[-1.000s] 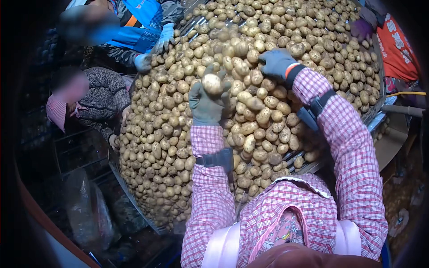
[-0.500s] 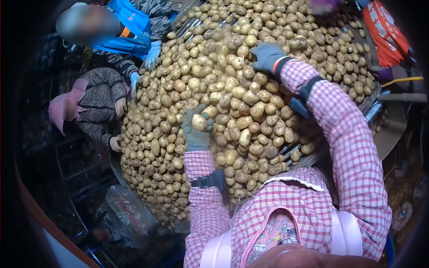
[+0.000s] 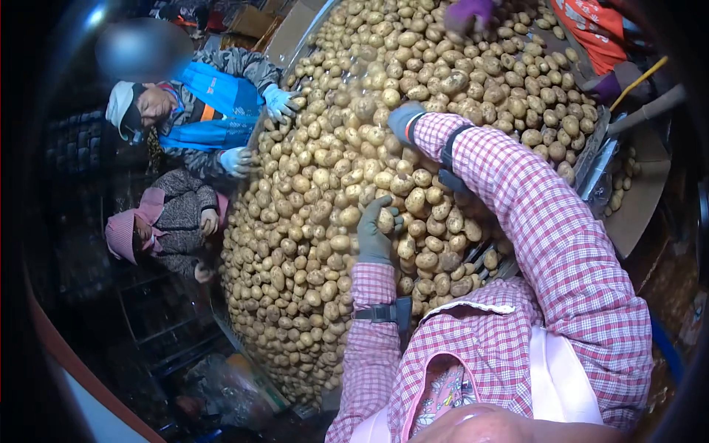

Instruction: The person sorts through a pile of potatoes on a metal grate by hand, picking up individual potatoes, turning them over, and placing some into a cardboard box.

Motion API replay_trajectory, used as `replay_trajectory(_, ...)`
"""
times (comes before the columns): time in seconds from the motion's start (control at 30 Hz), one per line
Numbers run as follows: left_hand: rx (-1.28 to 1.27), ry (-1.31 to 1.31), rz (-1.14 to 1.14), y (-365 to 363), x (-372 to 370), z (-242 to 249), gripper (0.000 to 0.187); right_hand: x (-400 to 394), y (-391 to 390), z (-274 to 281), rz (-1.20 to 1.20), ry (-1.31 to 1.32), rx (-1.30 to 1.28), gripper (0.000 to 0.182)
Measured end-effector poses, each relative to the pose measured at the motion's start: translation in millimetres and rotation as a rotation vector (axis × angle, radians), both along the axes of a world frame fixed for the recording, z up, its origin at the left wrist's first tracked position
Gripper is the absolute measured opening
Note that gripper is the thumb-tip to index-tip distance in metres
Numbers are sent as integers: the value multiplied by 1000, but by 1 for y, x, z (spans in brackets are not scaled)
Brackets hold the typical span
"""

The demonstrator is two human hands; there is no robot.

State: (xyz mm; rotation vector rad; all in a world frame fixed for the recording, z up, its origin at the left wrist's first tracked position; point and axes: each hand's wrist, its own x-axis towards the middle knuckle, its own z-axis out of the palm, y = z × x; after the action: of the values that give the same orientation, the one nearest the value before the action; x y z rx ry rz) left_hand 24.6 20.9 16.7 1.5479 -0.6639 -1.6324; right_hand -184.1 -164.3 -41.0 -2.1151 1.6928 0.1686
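Observation:
A large heap of pale brown potatoes point(image 3: 310, 221) fills the middle of the view. My left hand point(image 3: 374, 238), in a grey-green glove, has its fingers curled round one potato point(image 3: 385, 220) at the near side of the heap. Farther up, my right hand point(image 3: 404, 122), in a blue-grey glove, rests against potatoes in the upper middle of the heap. Its fingers are mostly turned away from me, so their grip is hidden. Both my sleeves are pink checked cloth with dark straps.
Left of the heap stand a person in a blue apron point(image 3: 221, 96) and a person in a pink hood point(image 3: 173, 221). A purple-gloved hand point(image 3: 469, 13) of another person works at the far side. A pole point(image 3: 650, 109) and cardboard point(image 3: 641, 199) lie at the right.
My view has shifted. My right hand has moved left and its fingers now show less. My left hand still holds a potato. The blue-aproned person's hands have moved apart.

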Motion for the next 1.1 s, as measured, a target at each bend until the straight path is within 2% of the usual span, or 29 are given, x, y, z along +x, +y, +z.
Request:
replay_trajectory(0.07,-3,-36,9,2,-1,-2,30,-25,14,19,-39,-292,79,33)
replay_trajectory(0.13,29,6,54,2,-2,-3,24,-58,23,22,-332,-1003,92,28)
replay_trajectory(0.2,58,22,78,1,-6,0,22,-90,43,28,-610,-1709,394,33)
replay_trajectory(0.23,8,-12,21,3,-9,4,20,-113,67,52,-572,-1861,478,34)
replay_trajectory(0.27,45,58,-13,-2,0,-2,18,-132,92,66,-528,-2017,555,36)
replay_trajectory(0.37,-58,98,-22,2,6,-18,24,-161,161,79,-543,-2287,440,37)
replay_trajectory(0.47,-32,220,-3,-5,22,-38,22,-187,235,76,-469,-2338,356,40)
replay_trajectory(0.53,-26,349,-149,-15,41,-57,23,-191,295,82,-784,-2091,117,42)
replay_trajectory(0.6,-153,98,-41,2,20,-40,25,-195,351,66,-871,-2048,57,41)
replay_trajectory(0.63,-129,110,-40,3,20,-40,26,-193,380,55,-803,-1989,-68,40)
replay_trajectory(0.7,-141,73,-37,4,17,-35,28,-189,438,42,-984,-2054,-82,38)
replay_trajectory(0.73,-58,110,3,2,16,-33,30,-188,465,39,-1097,-2047,-134,37)
replay_trajectory(0.83,-82,145,-45,-3,27,-46,35,-202,523,25,-1338,-1956,-332,36)
replay_trajectory(0.9,-96,152,-97,-3,30,-46,44,-245,542,33,-1431,-1981,-373,31)
replay_trajectory(0.93,-94,142,-68,-2,28,-44,38,-277,542,42,-1572,-1892,-540,23)
replay_trajectory(0.97,-90,129,-38,2,18,-35,33,-345,557,16,-1615,-1822,-570,18)
replay_trajectory(1.0,-85,112,-7,5,13,-30,29,-386,553,25,-1516,-1729,-836,18)
replay_trajectory(1.03,-86,120,-30,5,15,-30,28,-426,558,39,-1564,-1758,-879,24)
replay_trajectory(1.07,-113,116,-38,7,13,-28,30,-434,554,60,-1659,-1619,-977,38)
replay_trajectory(1.1,-114,152,-42,6,17,-32,32,-424,549,63,-1724,-1639,-921,43)
